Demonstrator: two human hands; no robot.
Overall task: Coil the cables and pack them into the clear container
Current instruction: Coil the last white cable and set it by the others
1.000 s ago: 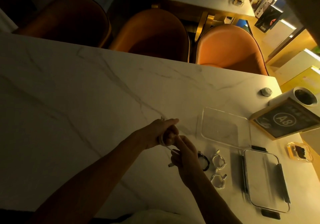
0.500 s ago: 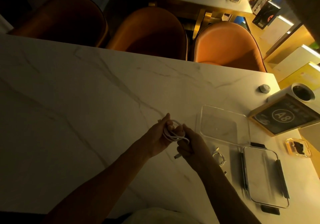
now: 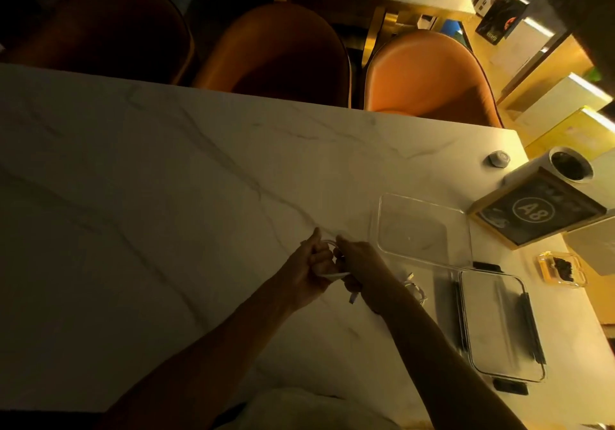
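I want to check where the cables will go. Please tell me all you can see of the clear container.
The clear container is a shallow rectangular tub of see-through plastic with rounded corners. It stands upright and open on the marble table, lid off. Nothing shows inside it; the marble shows through its bottom. It sits just beyond and to the right of the right hand, which does not touch it. Its lid lies nearer the person.

Two bare forearms reach into the dim, amber-lit frame, the left hand point(image 3: 307, 265) and right hand point(image 3: 361, 268) free of gloves, rings, watches or bands. No sleeve reaches either wrist. A pale garment point(image 3: 299, 409) shows at the lower edge, its details lost in shadow.
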